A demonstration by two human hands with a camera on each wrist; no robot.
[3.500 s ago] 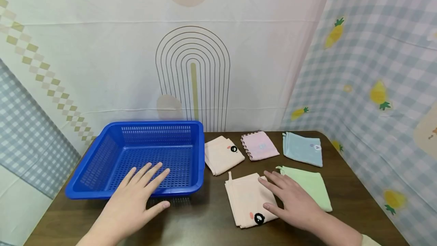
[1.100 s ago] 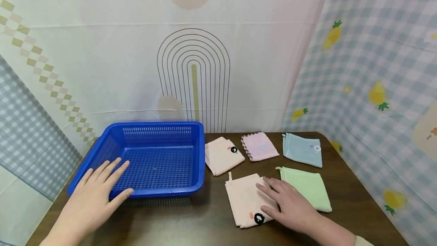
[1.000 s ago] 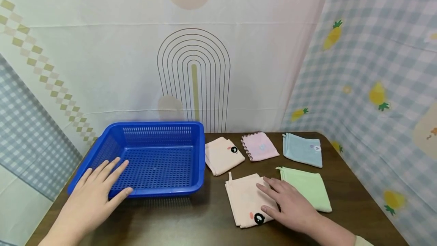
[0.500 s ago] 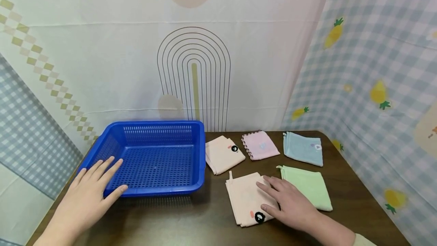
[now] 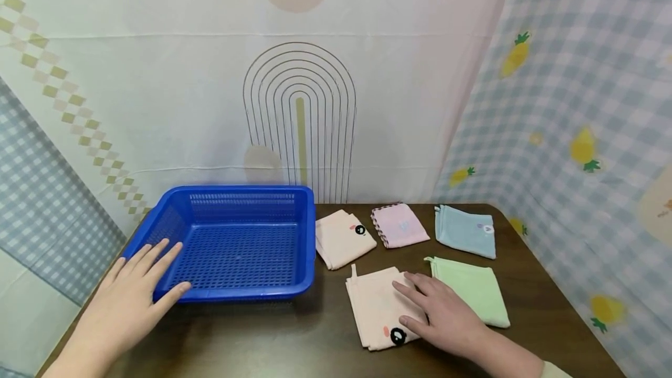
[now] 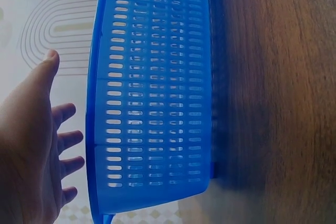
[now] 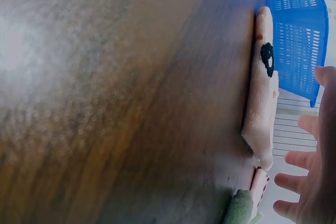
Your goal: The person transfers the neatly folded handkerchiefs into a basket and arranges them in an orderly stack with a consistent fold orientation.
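Observation:
My left hand point(image 5: 123, 305) hovers, fingers spread, over the front left corner of a blue plastic basket point(image 5: 241, 294). In the left wrist view, a gap separates the fingers from the rim of the basket point(image 6: 152, 98). My right hand point(image 5: 446, 315) is held above the right part of a folded peach towel point(image 5: 373, 299) with a black eye design. The right wrist view shows those fingers raised off the peach towel point(image 7: 258, 103), holding nothing. Beside that hand lies a folded green towel point(image 5: 478, 291), its left part partly covered.
Behind lie another folded peach towel point(image 5: 338, 244) against the basket's right side, a pink towel point(image 5: 399, 226) with a checked edge, and a light blue towel point(image 5: 462, 232). All rest on a dark wooden table point(image 5: 252, 337). A patterned cloth backdrop point(image 5: 409, 104) stands behind the table.
My left hand has moved left, from over the basket's front middle to its front left corner. The right hand has shifted only slightly left. Basket and towels have not moved.

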